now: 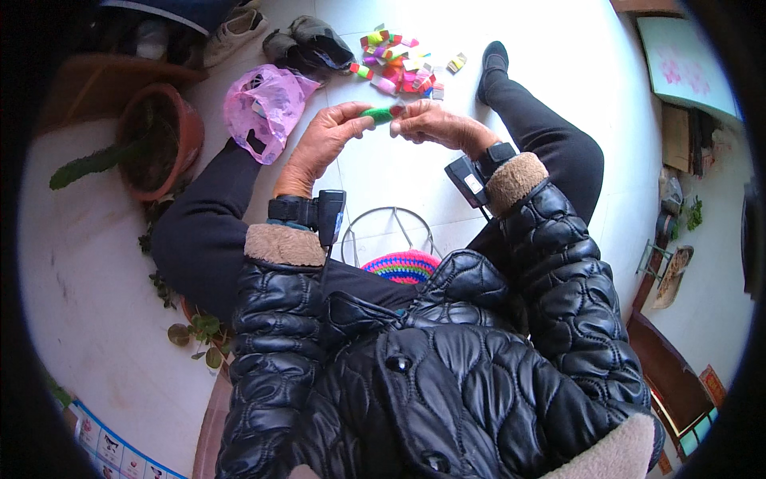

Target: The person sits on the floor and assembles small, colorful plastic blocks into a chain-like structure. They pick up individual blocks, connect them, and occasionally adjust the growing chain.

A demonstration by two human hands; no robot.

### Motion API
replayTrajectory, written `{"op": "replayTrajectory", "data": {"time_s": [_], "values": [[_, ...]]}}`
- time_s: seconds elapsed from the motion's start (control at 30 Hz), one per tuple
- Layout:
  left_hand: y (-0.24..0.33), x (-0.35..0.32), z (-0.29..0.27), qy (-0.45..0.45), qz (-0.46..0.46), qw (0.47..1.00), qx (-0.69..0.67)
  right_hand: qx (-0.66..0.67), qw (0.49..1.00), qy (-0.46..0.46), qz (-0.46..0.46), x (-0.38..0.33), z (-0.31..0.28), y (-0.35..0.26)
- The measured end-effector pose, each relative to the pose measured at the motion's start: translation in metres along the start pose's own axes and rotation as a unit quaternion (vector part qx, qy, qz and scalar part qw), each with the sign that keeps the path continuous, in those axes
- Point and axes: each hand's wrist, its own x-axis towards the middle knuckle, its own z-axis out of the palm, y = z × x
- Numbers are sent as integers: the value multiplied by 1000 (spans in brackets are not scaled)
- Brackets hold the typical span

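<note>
A small bright green piece (pixel 377 116) with a red bit at its right end is stretched between my two hands; its exact kind is hard to make out. My left hand (pixel 323 144) pinches the green part between thumb and fingers. At the red end, the fingers of my right hand (pixel 437 125) are closed, gripping it. Just beyond my hands, a loose pile of small colourful pieces (pixel 395 60), pink, orange, green, yellow and white, lies on the pale floor. One yellowish piece (pixel 456 62) sits apart to the right of the pile.
A pink plastic bag (pixel 275 104) stands left of my hands, with dark shoes (pixel 311 46) and a light shoe (pixel 233 36) behind. Further left is a potted plant (pixel 191 152). Between my legs is a stool with metal rings (pixel 392 209) and a striped crocheted cover (pixel 403 267).
</note>
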Motion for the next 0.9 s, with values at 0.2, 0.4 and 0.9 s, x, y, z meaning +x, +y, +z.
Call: {"op": "replayTrajectory", "data": {"time_s": [0.2, 0.4, 0.9], "values": [[-21, -2, -19, 256, 0, 946, -199, -42, 999, 13, 8, 7, 8, -1], [-44, -9, -48, 551, -33, 791, -264, -6, 997, 64, 39, 12, 13, 1], [-48, 10, -39, 457, -1, 859, -232, 7, 979, 188, 73, 46, -23, 53]]}}
